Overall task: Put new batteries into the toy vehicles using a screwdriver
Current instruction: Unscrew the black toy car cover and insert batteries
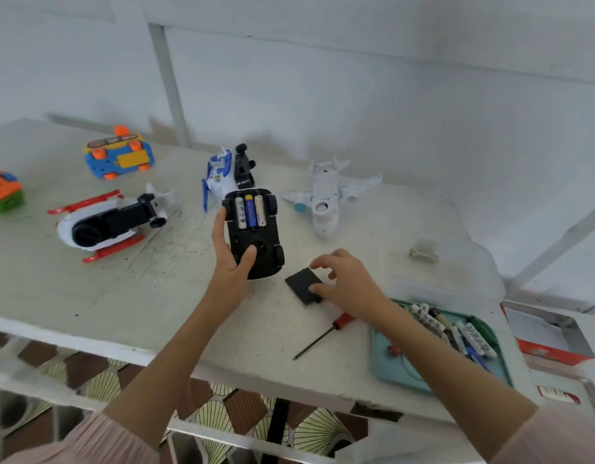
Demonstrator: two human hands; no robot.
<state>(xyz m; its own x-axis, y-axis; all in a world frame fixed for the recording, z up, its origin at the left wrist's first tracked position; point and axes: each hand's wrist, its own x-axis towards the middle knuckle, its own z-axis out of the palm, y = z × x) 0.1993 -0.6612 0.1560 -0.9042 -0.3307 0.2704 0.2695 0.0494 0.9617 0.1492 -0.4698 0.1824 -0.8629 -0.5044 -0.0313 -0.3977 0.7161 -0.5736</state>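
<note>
both bare forearms reach forward from pale pink sleeves. the left hand (pixel 230 252) is raised, fingers and thumb curled in a grip. the right hand (pixel 348 284) is lower, palm down, fingertips pinching.

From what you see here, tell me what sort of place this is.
Probably a home workbench for toy repair: worn white table, upturned toy car with batteries exposed, screwdriver, teal tray of batteries.

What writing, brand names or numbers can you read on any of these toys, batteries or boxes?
None can be read.
Three batteries in the upturned black toy car: printed marks, blurred.
Loose batteries in the teal plastic tray: dark print, too small.
Blue and orange toy car: strip of marks, blurred.
Red and white box: no legible text.
</note>
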